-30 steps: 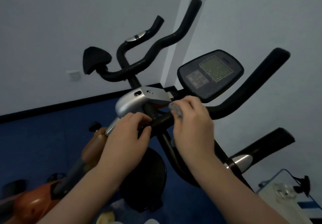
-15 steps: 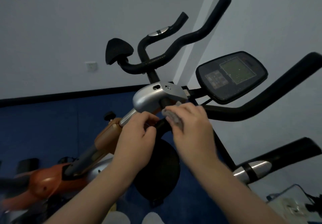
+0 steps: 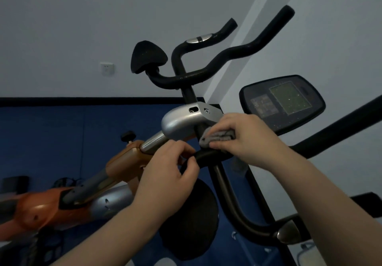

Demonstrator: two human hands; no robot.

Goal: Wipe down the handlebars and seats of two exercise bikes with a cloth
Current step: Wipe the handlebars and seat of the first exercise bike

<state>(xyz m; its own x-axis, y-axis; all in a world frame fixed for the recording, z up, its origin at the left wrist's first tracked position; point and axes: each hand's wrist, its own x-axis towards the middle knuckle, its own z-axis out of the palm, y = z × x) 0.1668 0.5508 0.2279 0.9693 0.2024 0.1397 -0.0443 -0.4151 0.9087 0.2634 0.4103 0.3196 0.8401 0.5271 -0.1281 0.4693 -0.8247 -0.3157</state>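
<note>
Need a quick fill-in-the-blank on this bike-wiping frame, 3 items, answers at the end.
1. The grey cloth is held in the ____ hand.
2. The left hand grips the black ____ of the near bike.
3. The console screen sits to the ____ of the silver bracket in the picture.

Missing words: right; handlebar; right

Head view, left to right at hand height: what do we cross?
Orange bike frame → left hand → grey cloth → right hand → console display → black handlebar arm at the right edge.
</note>
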